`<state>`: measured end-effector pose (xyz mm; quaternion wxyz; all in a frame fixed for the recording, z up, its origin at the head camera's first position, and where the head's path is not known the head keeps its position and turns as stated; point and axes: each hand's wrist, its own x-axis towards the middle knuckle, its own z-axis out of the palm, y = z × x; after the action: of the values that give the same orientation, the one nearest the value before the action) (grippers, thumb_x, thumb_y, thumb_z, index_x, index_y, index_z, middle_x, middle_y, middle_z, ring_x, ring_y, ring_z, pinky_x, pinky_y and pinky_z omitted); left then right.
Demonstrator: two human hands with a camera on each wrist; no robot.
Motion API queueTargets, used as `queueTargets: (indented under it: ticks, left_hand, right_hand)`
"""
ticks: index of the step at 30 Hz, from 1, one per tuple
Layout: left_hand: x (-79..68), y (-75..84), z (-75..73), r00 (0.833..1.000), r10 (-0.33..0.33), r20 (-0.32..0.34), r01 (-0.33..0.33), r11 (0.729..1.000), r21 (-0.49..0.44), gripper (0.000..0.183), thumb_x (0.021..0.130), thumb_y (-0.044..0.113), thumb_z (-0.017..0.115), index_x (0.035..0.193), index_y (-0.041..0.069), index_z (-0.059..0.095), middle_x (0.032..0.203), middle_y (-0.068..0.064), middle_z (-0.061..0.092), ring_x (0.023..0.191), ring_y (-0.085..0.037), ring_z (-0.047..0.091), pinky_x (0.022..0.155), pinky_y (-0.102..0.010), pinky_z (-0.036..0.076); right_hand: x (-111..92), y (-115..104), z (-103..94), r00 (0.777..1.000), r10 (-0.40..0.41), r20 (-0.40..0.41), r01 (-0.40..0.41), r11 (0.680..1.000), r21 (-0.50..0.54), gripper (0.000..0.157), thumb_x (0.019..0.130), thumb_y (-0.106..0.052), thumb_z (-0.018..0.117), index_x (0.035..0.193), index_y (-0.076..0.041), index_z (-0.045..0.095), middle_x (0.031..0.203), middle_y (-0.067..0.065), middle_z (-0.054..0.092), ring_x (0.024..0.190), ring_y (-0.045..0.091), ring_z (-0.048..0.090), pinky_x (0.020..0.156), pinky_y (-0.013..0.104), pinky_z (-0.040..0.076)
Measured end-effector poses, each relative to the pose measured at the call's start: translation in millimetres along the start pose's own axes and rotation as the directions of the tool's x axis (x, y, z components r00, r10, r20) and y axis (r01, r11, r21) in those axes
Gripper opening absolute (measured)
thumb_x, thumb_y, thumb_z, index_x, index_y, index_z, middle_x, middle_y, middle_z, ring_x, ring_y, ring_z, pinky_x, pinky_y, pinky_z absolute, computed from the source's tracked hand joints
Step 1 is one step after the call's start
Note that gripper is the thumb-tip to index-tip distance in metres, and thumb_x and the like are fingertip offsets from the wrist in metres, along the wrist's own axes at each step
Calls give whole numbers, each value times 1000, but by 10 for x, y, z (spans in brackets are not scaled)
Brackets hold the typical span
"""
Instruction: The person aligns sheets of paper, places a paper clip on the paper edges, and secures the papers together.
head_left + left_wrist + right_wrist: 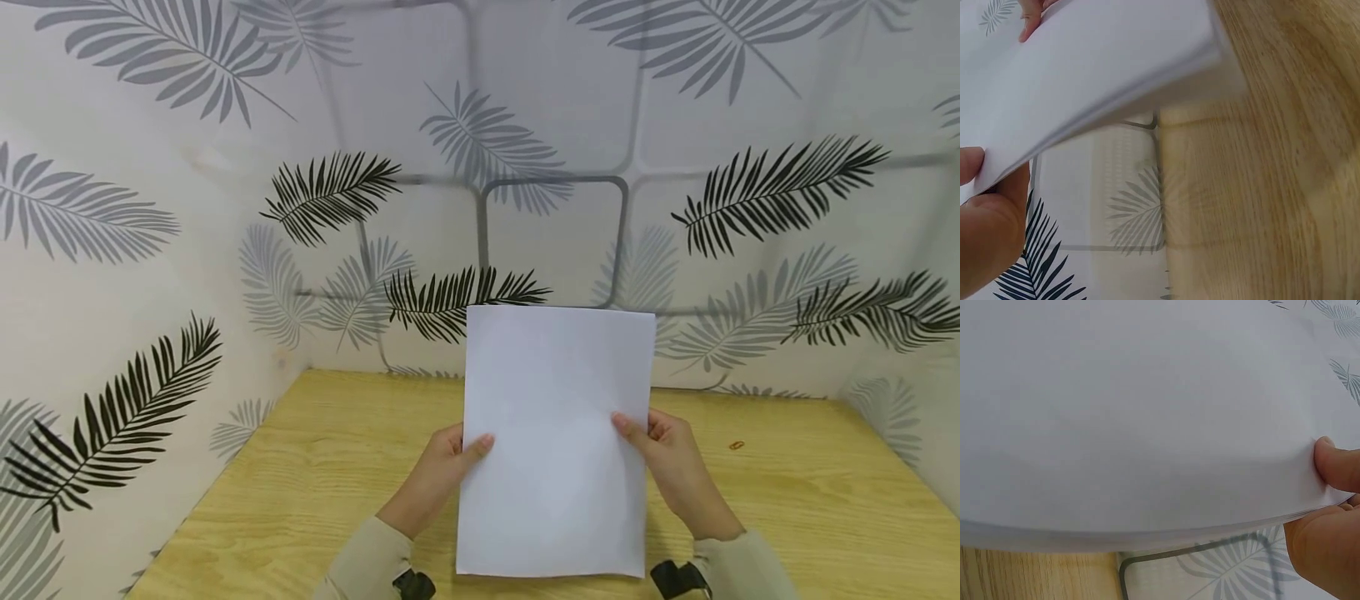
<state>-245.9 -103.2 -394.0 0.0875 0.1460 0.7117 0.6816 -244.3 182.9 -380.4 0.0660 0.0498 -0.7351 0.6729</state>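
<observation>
A stack of white paper [555, 467] is held upright above the table, its blank face toward me. My left hand [446, 467] grips its left edge, thumb on the front and fingers behind. On the opposite edge my right hand [675, 467] holds the sheets the same way, its thumb pressing the front face. Several layered edges of the paper stack [1129, 94] show in the left wrist view, beside the left hand [991, 231]. In the right wrist view the paper [1147, 425] bows slightly near the right thumb. The fingers behind the stack are mostly hidden.
An orange-brown paper clip [737, 445] lies on the wooden table [300, 483], right of the right hand. Behind the table rises a wall covering [555, 242] with a leaf pattern, and it continues along both sides.
</observation>
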Motion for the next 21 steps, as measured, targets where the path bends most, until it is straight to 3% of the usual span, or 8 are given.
queueTargets:
  ticks: [10, 19, 21]
  left_hand:
    - [39, 99, -39, 999, 34, -10, -34, 999, 3, 42, 101, 26, 52, 128, -6, 53, 108, -15, 67, 94, -17, 65, 79, -32, 53]
    - [100, 258, -103, 997, 54, -46, -53, 998, 30, 36, 100, 20, 53, 127, -5, 57, 108, -14, 68, 94, -16, 65, 82, -35, 53]
    - [112, 278, -121, 997, 55, -56, -53, 998, 33, 32, 100, 18, 54, 122, -4, 60, 101, -11, 69, 93, -16, 65, 82, -36, 54]
  right_hand:
    - [-32, -11, -69, 999, 17, 27, -16, 999, -48, 48, 97, -20, 60, 128, 16, 50, 100, 9, 70, 83, 8, 65, 73, 26, 53]
    - [-64, 3, -132, 996, 22, 83, -19, 999, -40, 46, 97, -18, 60, 124, 17, 52, 93, 6, 71, 81, 13, 67, 72, 30, 55]
    - [-81, 0, -148, 995, 17, 98, -13, 999, -39, 46, 97, -18, 60, 124, 18, 52, 93, 7, 71, 81, 14, 67, 72, 31, 55]
